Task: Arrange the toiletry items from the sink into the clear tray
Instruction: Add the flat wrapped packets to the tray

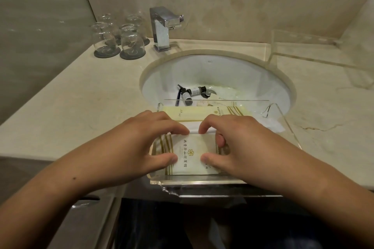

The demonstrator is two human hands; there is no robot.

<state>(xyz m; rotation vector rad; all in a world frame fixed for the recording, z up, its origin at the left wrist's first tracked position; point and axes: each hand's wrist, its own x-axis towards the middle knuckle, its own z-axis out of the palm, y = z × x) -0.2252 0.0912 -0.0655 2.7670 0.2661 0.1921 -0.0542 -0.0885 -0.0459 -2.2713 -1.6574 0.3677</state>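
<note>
A clear tray [287, 125] sits on the counter's front edge, partly over the sink [253, 79]. Inside it, near the front, lies a white packet with gold stripes and a flower logo [190, 154]. My left hand [141, 143] pinches its left side and my right hand [238, 143] pinches its right side, thumbs below and fingers above. Behind it in the tray lies a long pale yellow packet [192, 114]. In the sink basin rest two small dark bottles [192, 93], a dark thin stick [178, 98] and more packets [204, 103].
A chrome faucet [162, 26] stands behind the sink. Several upturned glasses on dark coasters [121, 40] stand at the back left. A second clear tray [303, 46] sits at the back right. A wall panel rises on the left.
</note>
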